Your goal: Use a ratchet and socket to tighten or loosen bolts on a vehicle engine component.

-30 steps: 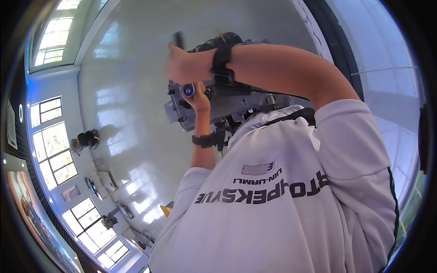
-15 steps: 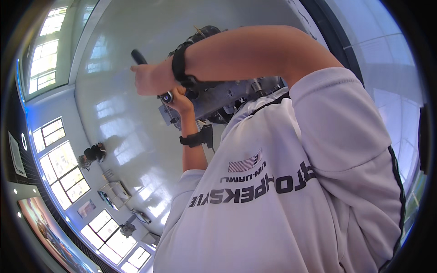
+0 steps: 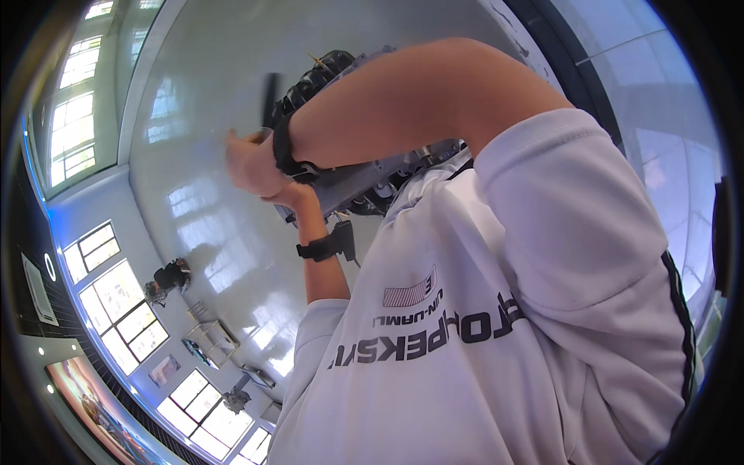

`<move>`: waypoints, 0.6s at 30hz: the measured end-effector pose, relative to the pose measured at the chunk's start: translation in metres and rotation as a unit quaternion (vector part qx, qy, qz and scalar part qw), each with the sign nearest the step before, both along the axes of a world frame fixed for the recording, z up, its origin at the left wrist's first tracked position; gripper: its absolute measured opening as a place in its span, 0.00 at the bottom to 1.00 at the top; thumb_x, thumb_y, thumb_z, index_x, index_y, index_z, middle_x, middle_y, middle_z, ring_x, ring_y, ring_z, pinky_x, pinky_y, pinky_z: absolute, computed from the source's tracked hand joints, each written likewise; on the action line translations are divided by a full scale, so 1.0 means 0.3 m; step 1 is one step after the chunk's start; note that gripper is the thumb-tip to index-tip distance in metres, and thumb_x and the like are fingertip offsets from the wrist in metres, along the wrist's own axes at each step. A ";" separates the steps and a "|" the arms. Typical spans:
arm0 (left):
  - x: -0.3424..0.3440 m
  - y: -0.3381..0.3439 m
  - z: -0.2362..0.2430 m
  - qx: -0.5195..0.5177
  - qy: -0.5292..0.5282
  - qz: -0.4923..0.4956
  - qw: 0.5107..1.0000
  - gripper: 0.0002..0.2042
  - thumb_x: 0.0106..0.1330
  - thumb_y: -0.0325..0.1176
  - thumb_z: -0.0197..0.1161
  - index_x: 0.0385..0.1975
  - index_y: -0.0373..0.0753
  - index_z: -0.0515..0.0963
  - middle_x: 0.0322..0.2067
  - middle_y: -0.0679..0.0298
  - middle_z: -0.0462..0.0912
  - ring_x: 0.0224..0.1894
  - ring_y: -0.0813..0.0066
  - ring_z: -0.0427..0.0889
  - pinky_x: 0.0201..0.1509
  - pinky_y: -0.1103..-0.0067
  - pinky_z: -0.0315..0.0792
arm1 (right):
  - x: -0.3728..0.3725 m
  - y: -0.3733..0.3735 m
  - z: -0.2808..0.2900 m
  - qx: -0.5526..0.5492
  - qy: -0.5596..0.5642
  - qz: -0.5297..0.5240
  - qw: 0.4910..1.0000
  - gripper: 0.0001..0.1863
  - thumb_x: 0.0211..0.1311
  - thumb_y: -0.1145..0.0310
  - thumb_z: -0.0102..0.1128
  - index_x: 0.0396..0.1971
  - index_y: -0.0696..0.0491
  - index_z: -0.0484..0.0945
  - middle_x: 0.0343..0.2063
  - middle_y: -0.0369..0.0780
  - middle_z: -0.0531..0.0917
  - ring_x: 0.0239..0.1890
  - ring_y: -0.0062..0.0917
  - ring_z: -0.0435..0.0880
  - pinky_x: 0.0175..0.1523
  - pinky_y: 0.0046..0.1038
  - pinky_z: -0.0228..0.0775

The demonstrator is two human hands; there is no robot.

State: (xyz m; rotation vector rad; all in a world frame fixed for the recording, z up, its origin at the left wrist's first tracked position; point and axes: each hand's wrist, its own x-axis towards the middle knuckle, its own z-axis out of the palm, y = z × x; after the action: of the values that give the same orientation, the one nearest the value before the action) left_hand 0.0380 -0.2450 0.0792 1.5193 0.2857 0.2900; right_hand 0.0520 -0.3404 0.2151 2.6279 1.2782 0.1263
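A grey metal engine with black parts along its far side lies under my crossed arms. My right hand reaches across from the right, curled and blurred by motion. A black tool handle sticks up beside its wrist, and the fingers appear to close round its lower part. Just below it, my left hand is bent at the engine's near left end. Its closed fingers are mostly behind the right hand, so what they grip is hidden. Black bands circle both wrists.
A glossy pale floor reflects the windows. Along the left wall are tall windows, a framed stand and a person in dark clothes. A dark beam runs at the upper right. My white shirt fills the lower right.
My right hand has moved down relative to the left one and now covers its fingers and the tool's round end. The black handle has swung from a slant to nearly upright.
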 end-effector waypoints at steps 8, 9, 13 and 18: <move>0.043 0.095 -0.118 0.063 -0.161 -0.077 0.982 0.13 0.62 0.29 0.58 0.45 0.33 0.70 0.41 0.60 0.77 0.39 0.72 0.80 0.42 0.76 0.77 | 0.074 -0.047 0.007 0.025 -0.036 -0.035 0.998 0.11 0.39 0.61 0.72 0.25 0.45 0.81 0.28 0.25 0.82 0.31 0.20 0.80 0.45 0.30 0.64; 0.058 0.106 -0.094 0.040 -0.101 -0.131 0.985 0.12 0.61 0.29 0.59 0.43 0.33 0.71 0.40 0.61 0.77 0.38 0.72 0.80 0.41 0.77 0.77 | 0.081 -0.051 0.000 0.031 -0.048 -0.042 0.998 0.10 0.39 0.61 0.72 0.24 0.44 0.81 0.27 0.25 0.82 0.30 0.20 0.79 0.44 0.30 0.64; -0.036 -0.092 0.114 -0.100 -0.078 -0.099 0.987 0.04 0.60 0.26 0.56 0.33 0.34 0.72 0.33 0.64 0.77 0.31 0.74 0.79 0.33 0.79 0.76 | 0.016 -0.015 -0.047 0.001 0.047 -0.052 0.998 0.10 0.39 0.61 0.72 0.24 0.44 0.81 0.27 0.25 0.82 0.29 0.20 0.80 0.43 0.31 0.66; -0.007 -0.007 0.042 -0.007 -0.030 -0.080 0.996 0.02 0.58 0.23 0.54 0.26 0.37 0.68 0.27 0.67 0.72 0.26 0.78 0.73 0.26 0.80 0.70 | 0.050 -0.002 -0.004 0.007 0.130 -0.029 0.991 0.11 0.39 0.62 0.72 0.25 0.46 0.82 0.28 0.27 0.83 0.29 0.22 0.81 0.41 0.33 0.68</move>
State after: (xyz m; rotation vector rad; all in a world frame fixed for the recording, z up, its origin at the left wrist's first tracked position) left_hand 0.0360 -0.2470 0.0919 1.5070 0.1170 0.2047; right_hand 0.0669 -0.3410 0.2140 2.7609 1.2772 -0.2235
